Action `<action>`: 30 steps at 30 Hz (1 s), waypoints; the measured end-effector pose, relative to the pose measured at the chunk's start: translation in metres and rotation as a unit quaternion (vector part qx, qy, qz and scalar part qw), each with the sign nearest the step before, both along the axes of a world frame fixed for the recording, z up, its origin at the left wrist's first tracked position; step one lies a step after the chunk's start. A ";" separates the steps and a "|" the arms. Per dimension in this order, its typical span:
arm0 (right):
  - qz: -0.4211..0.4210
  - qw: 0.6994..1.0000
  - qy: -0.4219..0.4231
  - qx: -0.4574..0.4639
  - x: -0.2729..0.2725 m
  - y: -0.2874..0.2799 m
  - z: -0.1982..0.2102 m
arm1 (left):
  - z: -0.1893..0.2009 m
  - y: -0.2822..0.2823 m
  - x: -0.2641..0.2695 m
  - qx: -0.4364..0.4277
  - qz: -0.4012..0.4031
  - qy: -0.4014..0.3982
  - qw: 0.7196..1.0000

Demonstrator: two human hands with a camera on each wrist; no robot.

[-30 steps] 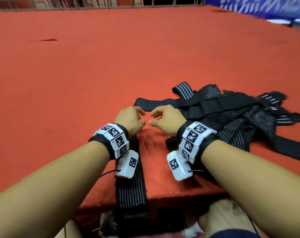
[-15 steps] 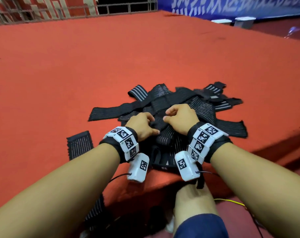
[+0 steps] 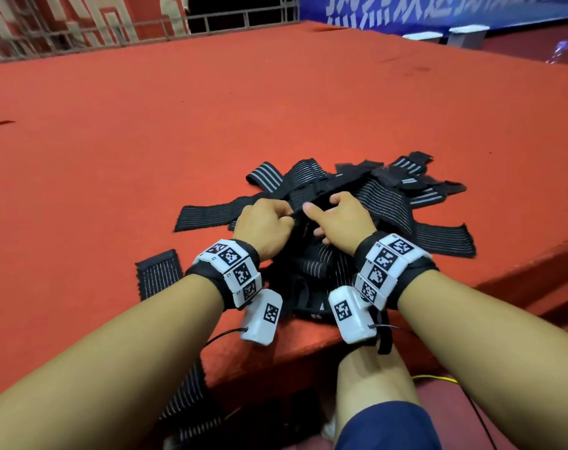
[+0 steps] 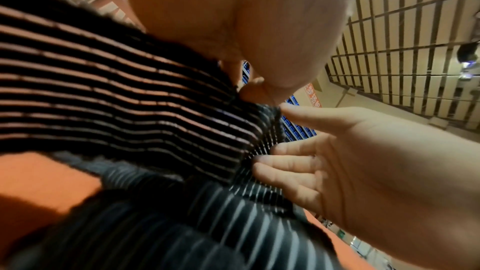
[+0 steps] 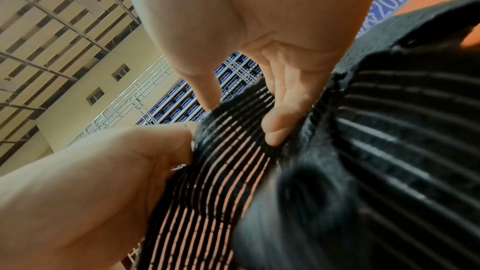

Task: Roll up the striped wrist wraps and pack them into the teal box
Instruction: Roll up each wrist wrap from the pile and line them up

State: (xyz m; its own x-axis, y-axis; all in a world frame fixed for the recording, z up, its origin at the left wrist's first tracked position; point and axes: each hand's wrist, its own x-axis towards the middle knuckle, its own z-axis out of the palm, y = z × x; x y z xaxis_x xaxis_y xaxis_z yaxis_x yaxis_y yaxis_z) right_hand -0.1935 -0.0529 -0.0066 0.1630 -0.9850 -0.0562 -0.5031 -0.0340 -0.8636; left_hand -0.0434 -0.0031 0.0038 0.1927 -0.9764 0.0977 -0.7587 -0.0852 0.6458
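A tangled pile of black wrist wraps point(image 3: 386, 203) with thin pale stripes lies on the red table point(image 3: 276, 108) near its front edge. My left hand point(image 3: 287, 216) and right hand point(image 3: 315, 211) meet over the pile's near side. Each pinches the same striped wrap point(image 4: 116, 100) at its edge. In the right wrist view my thumb and fingers point(image 5: 283, 110) clamp the wrap's point(image 5: 233, 151) end, with the left hand point(image 5: 103, 171) close beside. One more wrap point(image 3: 159, 274) lies apart at the left and hangs over the edge. No teal box is in view.
The table's front edge point(image 3: 308, 345) runs just under my wrists, with my knee point(image 3: 370, 384) below it. A yellow cable point(image 3: 435, 380) lies on the floor. A railing point(image 3: 81, 37) and a blue banner point(image 3: 438, 8) stand beyond the far side.
My hands have left the lone wrap at the left, moved right onto the pile and taken hold of one wrap there. The head view has swung right with them.
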 end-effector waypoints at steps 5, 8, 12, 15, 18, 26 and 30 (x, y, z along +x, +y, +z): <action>-0.021 0.995 -0.094 0.018 0.014 -0.018 -0.015 | 0.012 0.019 0.002 0.006 -0.112 0.015 0.994; -0.054 0.995 -0.087 -0.009 0.019 -0.002 0.007 | 0.011 0.025 0.008 0.011 -0.124 0.038 0.992; -0.077 0.992 -0.095 -0.036 0.013 0.006 0.016 | 0.009 0.027 0.014 0.006 -0.126 0.121 0.985; -0.082 0.990 -0.113 -0.024 0.007 0.006 0.012 | 0.008 0.022 0.016 -0.006 -0.118 0.143 0.983; -0.077 0.988 -0.134 -0.022 -0.003 0.007 0.009 | 0.006 0.013 0.009 -0.004 -0.111 0.160 0.981; 0.023 0.989 -0.143 -0.029 -0.024 0.012 0.006 | 0.004 -0.009 -0.018 -0.032 -0.057 0.142 0.988; 0.029 0.987 -0.160 -0.005 -0.028 0.005 0.005 | 0.003 -0.015 -0.020 -0.058 -0.035 0.144 0.987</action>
